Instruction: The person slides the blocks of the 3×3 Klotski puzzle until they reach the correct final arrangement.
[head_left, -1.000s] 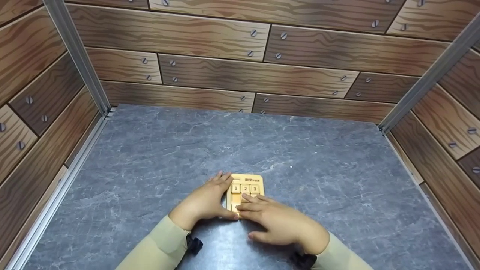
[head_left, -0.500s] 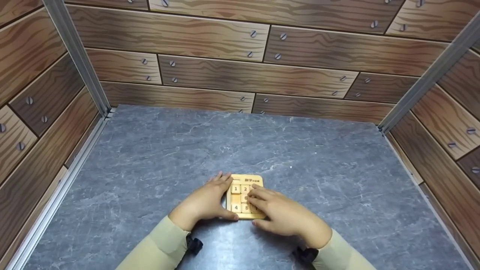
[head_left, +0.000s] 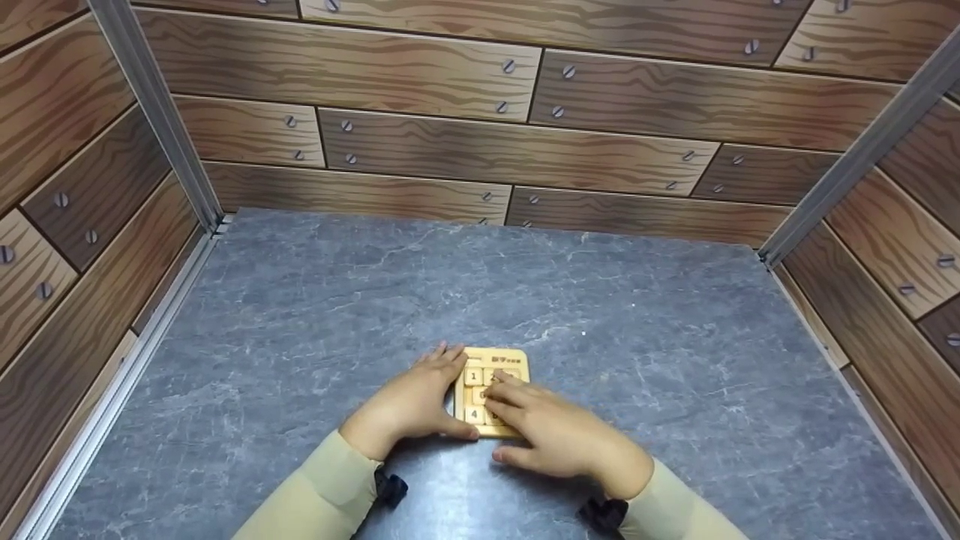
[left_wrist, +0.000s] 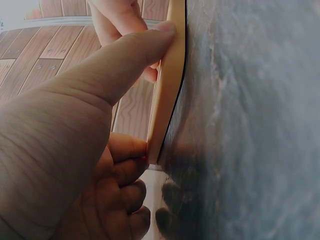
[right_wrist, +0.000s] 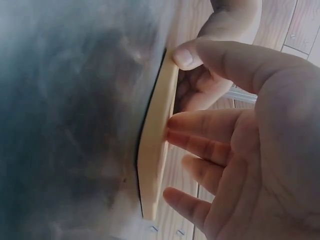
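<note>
A yellow number sliding puzzle [head_left: 480,432] lies flat on the table, its tiles marked with digits. My left hand [head_left: 409,401] grips its left side, thumb at the near corner and fingers at the far one. In the left wrist view the puzzle's edge [left_wrist: 170,80] runs between that thumb and a fingertip. Over the puzzle's right half is my right hand [head_left: 566,435], its extended fingertips touching the tiles. Tile 6 [head_left: 481,395] sits partly across the left column of the middle row. Tiles 1 [head_left: 473,376] and 4 [head_left: 474,414] show; the right-hand tiles are mostly hidden.
A grey marbled tabletop [head_left: 420,285] surrounds the puzzle. Wood-patterned walls [head_left: 420,142] with metal corner posts [head_left: 154,112] close it in at the back and sides. Black straps [head_left: 390,487] circle both wrists.
The right hand first drew back to the right, uncovering tiles 4, 6 and 8, then shifted left again. Tile 6 has slid left toward the gap. My left hand stays put.
</note>
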